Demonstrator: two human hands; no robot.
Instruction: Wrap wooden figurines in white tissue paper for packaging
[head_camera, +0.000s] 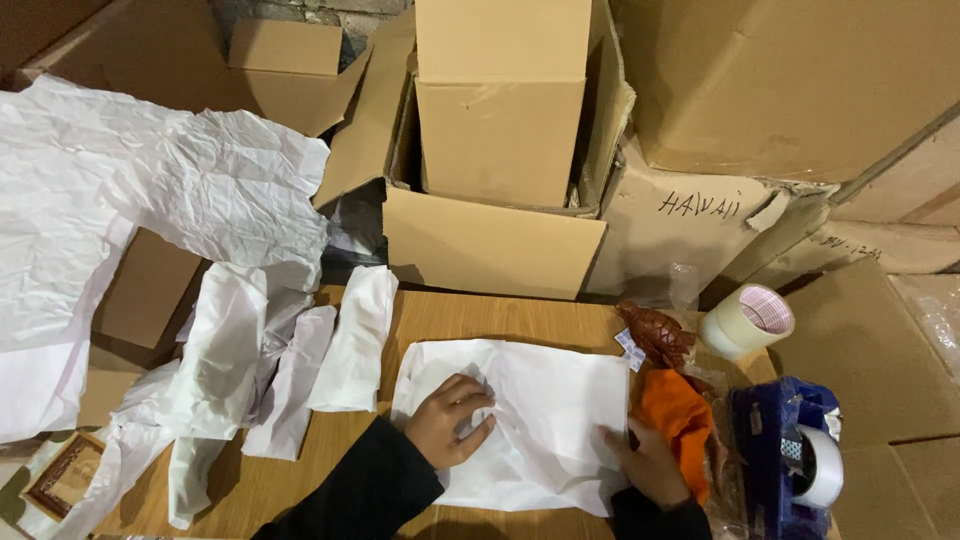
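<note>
A crumpled white sheet of wrapping paper (520, 420) is spread on the wooden counter (470, 315). It is pressed flat by the left hand (452, 420), fingers loosely curled and gripping nothing. Its right edge is touched by the right hand (648, 462); whether anything is pinched cannot be told. The sheet is judged light, limp and easily torn, best taken at an edge or corner.
</note>
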